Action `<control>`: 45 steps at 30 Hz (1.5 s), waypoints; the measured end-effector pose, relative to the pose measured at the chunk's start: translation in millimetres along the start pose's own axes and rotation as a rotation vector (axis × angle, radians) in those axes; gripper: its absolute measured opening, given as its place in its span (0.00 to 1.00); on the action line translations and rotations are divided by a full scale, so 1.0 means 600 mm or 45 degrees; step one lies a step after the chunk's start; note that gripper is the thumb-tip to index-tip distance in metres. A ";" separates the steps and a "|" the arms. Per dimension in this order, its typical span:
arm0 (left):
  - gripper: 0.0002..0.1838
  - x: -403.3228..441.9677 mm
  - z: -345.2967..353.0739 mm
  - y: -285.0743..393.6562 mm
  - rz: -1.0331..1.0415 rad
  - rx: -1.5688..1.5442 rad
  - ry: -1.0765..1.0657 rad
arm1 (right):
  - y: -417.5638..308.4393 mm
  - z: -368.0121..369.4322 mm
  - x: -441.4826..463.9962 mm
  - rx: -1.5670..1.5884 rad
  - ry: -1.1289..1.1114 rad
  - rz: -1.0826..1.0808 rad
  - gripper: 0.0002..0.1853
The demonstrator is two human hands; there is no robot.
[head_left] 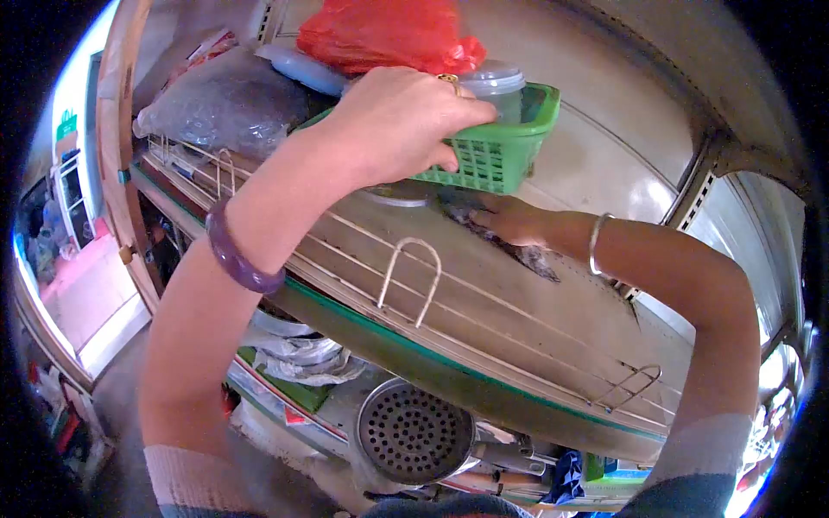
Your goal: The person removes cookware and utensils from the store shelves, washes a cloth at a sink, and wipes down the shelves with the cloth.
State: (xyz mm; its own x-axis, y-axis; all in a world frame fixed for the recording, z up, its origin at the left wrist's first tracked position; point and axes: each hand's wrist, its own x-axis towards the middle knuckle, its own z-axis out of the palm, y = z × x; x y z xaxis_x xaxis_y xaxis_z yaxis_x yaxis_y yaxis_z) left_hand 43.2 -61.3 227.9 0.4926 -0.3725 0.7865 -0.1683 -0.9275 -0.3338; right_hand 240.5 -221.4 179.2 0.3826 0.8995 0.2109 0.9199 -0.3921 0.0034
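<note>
My left hand (pixel 406 121) is closed on the near rim of a green plastic basket (pixel 488 161), thumb below the rim and fingers over it. The basket is lifted and tilted above the shelf board (pixel 535 302). Inside it stands a clear lidded tub (pixel 499 86), with a red plastic bag (pixel 389 34) behind or on top. Beneath the basket, my right hand (pixel 509 222) presses a crumpled dark cloth (pixel 537 259) against the board. Its fingertips are partly hidden by the basket's shadow. A pale round rim (pixel 397 199) shows under the basket, mostly covered by my left hand and the basket.
A low wire rail (pixel 413 285) runs along the shelf's front edge. A bulging clear plastic bag (pixel 229 108) sits at the left end. On the tier below are a perforated round metal pan (pixel 416 432) and wrapped stacked items (pixel 302 354). A metal upright (pixel 695 194) stands at the right rear.
</note>
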 end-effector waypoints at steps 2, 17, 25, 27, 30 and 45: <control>0.24 0.001 0.008 -0.007 0.028 -0.035 0.063 | -0.033 0.006 0.022 0.136 0.058 -0.040 0.22; 0.21 0.003 0.023 -0.017 0.009 -0.115 0.118 | -0.047 -0.046 -0.005 0.360 -0.242 -0.298 0.24; 0.22 -0.001 0.023 -0.021 -0.009 -0.150 0.138 | -0.081 -0.042 -0.013 -0.042 -0.050 -0.800 0.15; 0.22 0.000 0.019 -0.020 -0.012 -0.154 0.112 | -0.078 -0.055 -0.027 0.060 -0.164 -0.582 0.12; 0.21 0.000 0.021 -0.019 -0.005 -0.159 0.121 | -0.105 -0.074 -0.055 0.148 -0.302 -0.428 0.11; 0.22 0.001 0.020 -0.013 -0.054 -0.157 0.095 | -0.134 -0.105 -0.094 -0.321 -0.189 -0.923 0.10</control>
State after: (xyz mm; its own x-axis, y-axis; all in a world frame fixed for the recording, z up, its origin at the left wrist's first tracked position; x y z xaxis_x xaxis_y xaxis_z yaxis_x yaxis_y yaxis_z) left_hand 55.2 -53.6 224.7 0.4372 -0.3301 0.8366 -0.2546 -0.9376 -0.2369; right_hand 139.8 -252.9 228.8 -0.2830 0.9571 -0.0621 0.9041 0.2878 0.3160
